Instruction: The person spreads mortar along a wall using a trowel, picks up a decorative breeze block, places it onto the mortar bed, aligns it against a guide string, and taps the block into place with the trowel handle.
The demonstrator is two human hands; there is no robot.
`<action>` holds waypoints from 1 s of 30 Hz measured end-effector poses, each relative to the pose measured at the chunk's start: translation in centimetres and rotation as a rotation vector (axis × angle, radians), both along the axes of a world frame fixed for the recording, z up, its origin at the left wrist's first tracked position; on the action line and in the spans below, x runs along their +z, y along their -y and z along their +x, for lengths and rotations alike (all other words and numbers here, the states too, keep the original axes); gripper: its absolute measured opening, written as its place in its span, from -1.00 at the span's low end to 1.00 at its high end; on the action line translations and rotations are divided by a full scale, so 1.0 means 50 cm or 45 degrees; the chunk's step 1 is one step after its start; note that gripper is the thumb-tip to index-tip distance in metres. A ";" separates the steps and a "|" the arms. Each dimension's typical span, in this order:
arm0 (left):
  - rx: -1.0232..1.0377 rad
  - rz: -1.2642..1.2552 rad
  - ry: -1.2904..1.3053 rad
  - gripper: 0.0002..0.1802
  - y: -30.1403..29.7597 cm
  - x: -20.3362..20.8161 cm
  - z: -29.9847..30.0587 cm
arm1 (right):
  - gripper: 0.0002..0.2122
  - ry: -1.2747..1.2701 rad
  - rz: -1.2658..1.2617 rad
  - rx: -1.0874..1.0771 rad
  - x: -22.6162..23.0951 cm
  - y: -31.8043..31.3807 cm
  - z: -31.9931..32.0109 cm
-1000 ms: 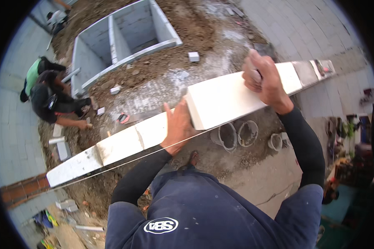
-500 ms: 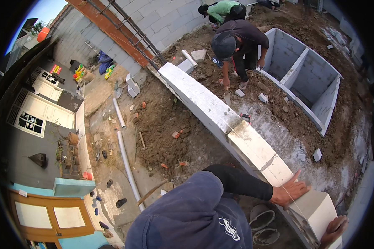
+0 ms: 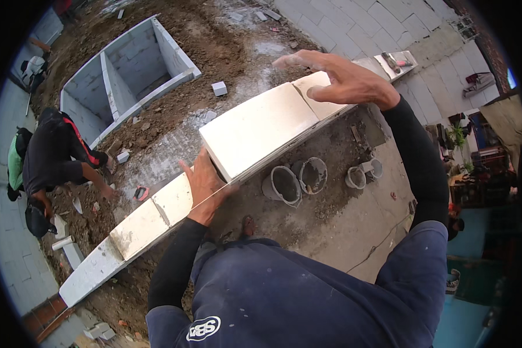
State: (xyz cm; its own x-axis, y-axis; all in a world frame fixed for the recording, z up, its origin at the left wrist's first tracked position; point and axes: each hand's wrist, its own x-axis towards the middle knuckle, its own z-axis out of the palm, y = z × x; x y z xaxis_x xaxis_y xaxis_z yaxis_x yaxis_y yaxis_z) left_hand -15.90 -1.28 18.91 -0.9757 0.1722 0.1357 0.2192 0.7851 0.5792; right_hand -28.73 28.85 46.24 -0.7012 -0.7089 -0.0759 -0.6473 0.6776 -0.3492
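Observation:
A large pale lightweight block sits on top of the block wall. Against its left end rests my left hand, fingers spread, over the lower course. A thin string passes across this hand. My right hand is raised over the wall, near the right part of the large block and the pale block beyond it. Its fingers are apart, with nothing between them. Dark sleeves cover both forearms.
Buckets with grey contents stand below the wall on my side. Across it lies a two-chamber block pit in loose soil. A co-worker bends down at left. A hammer rests on the wall's far right.
My view has swung to the right along the wall, bringing the buckets into sight. My right hand has lifted from the block's end; my left hand stays by its other end.

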 end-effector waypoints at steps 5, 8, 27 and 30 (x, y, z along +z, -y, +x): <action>-0.088 -0.055 -0.078 0.41 -0.027 -0.001 0.012 | 0.04 -0.333 0.542 0.037 -0.065 -0.090 0.087; -0.103 -0.083 -0.096 0.42 -0.012 -0.014 0.024 | 0.13 -0.422 0.584 -0.001 -0.089 -0.075 0.103; -0.152 -0.005 -0.108 0.37 -0.001 -0.001 0.023 | 0.24 -0.487 0.523 -0.045 -0.104 -0.027 0.095; -0.176 0.001 -0.158 0.26 0.001 0.010 0.026 | 0.25 -0.487 0.521 -0.007 -0.109 -0.026 0.091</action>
